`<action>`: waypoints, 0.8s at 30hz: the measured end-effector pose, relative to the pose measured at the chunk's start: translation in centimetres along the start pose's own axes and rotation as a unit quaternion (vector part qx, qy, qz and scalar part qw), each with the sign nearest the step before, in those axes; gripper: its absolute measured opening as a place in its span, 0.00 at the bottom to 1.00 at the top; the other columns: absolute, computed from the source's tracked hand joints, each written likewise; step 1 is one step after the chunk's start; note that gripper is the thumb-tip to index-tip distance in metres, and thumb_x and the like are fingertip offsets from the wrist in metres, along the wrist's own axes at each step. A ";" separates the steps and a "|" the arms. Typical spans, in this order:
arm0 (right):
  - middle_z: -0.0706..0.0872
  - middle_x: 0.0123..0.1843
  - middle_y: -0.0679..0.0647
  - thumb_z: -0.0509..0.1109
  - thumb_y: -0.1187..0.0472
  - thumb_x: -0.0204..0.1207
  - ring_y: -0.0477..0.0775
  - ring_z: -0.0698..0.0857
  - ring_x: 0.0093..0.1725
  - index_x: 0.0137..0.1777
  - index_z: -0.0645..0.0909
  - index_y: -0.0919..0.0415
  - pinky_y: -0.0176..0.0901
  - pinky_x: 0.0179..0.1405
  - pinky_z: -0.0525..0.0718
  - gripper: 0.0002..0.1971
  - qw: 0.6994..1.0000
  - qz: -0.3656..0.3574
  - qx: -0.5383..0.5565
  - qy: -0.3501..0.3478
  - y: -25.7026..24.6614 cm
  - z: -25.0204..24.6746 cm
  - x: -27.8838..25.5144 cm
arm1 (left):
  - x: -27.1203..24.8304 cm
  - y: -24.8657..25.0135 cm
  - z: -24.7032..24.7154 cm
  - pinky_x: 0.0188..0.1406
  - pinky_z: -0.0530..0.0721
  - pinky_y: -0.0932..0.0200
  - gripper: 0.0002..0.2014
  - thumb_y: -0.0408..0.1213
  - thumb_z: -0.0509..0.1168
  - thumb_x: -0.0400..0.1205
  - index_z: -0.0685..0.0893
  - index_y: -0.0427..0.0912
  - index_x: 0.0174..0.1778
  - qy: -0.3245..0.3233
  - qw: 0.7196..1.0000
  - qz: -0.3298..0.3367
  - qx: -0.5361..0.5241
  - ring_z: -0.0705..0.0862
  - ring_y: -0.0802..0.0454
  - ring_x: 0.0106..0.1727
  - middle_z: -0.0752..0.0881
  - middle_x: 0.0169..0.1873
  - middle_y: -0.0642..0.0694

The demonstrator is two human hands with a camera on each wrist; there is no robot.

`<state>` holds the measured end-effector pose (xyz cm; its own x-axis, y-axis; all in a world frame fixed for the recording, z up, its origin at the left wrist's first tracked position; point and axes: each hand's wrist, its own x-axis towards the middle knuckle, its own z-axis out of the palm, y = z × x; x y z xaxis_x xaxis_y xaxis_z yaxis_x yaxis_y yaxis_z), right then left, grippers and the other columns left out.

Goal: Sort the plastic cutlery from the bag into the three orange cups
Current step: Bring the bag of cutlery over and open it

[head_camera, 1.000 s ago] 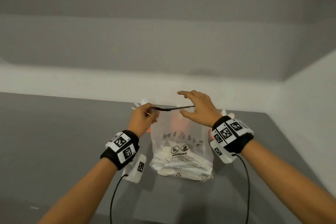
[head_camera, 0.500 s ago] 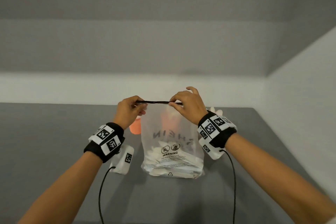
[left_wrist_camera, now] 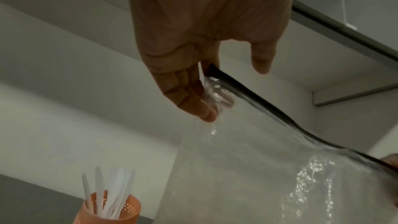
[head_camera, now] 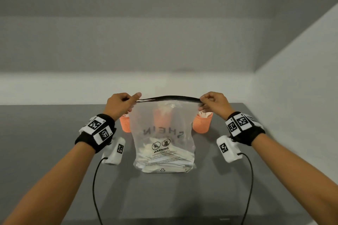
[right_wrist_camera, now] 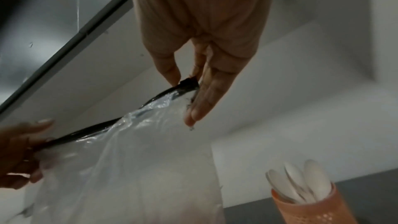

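I am standing over a flat matte grey tabletop that is running to a pale white ledge at the far side. A plain grey wall is rising beyond, and a white side wall is closing in on my right.

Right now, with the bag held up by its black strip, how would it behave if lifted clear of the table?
Likely floppy: the bag film wrinkles below the black strip. Probably bottom-heavy, since the white cutlery lies at its base. It may sag or swing.
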<state>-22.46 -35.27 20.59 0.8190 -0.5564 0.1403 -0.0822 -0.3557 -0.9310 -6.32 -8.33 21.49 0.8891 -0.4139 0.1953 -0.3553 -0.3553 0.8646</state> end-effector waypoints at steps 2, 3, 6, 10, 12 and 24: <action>0.86 0.32 0.59 0.71 0.62 0.76 0.43 0.86 0.23 0.42 0.81 0.66 0.33 0.28 0.87 0.06 1.000 0.002 0.004 0.014 -0.2 0.6 0.2 | -0.2 0.0 0.0 0.43 0.85 0.53 0.19 0.52 0.70 0.74 0.85 0.36 0.37 -0.005 0.998 0.018 0.056 0.82 0.49 0.32 0.85 0.32 0.42; 0.86 0.31 0.59 0.73 0.61 0.74 0.43 0.86 0.22 0.40 0.81 0.65 0.33 0.27 0.87 0.07 1.000 0.000 -0.007 0.020 -0.2 0.8 0.3 | -0.2 -0.1 0.0 0.43 0.84 0.53 0.17 0.51 0.71 0.74 0.85 0.37 0.37 -0.012 0.997 0.024 0.079 0.82 0.49 0.33 0.84 0.31 0.43; 0.85 0.29 0.56 0.76 0.63 0.70 0.42 0.84 0.20 0.35 0.82 0.60 0.32 0.27 0.87 0.06 0.999 0.007 -0.045 0.016 -0.3 0.9 0.6 | -0.4 -0.2 -0.2 0.42 0.77 0.56 0.11 0.45 0.71 0.75 0.87 0.40 0.39 -0.032 0.987 0.037 0.153 0.80 0.49 0.39 0.84 0.34 0.45; 0.83 0.29 0.57 0.75 0.67 0.71 0.45 0.80 0.21 0.37 0.84 0.64 0.30 0.26 0.83 0.03 0.989 0.031 -0.140 -0.030 -0.3 1.1 0.9 | -0.4 0.2 -0.1 0.43 0.78 0.54 0.07 0.37 0.63 0.79 0.86 0.43 0.39 -0.021 0.979 0.047 0.198 0.81 0.46 0.42 0.86 0.37 0.44; 0.84 0.32 0.58 0.75 0.67 0.70 0.47 0.80 0.23 0.37 0.84 0.67 0.32 0.29 0.82 0.03 0.980 0.037 -0.187 -0.049 0.0 1.4 1.0 | -0.2 0.5 0.3 0.41 0.77 0.55 0.09 0.35 0.61 0.80 0.86 0.40 0.39 -0.011 0.978 0.053 0.203 0.80 0.45 0.40 0.86 0.37 0.41; 0.79 0.34 0.60 0.68 0.75 0.75 0.42 0.83 0.17 0.33 0.72 0.62 0.32 0.24 0.84 0.12 0.979 0.127 0.160 -0.019 -0.7 2.4 -0.2 | -1.6 3.0 4.9 0.64 0.65 0.43 0.29 0.69 0.57 0.73 0.78 0.45 0.51 0.040 0.912 0.143 0.383 0.81 0.45 0.53 0.85 0.46 0.47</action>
<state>-21.18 -33.11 20.37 0.8159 -0.5665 -0.1158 -0.1088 0.0463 -0.9930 -10.21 -12.87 21.44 0.7361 -0.5298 0.4214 -0.6455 -0.7368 0.2012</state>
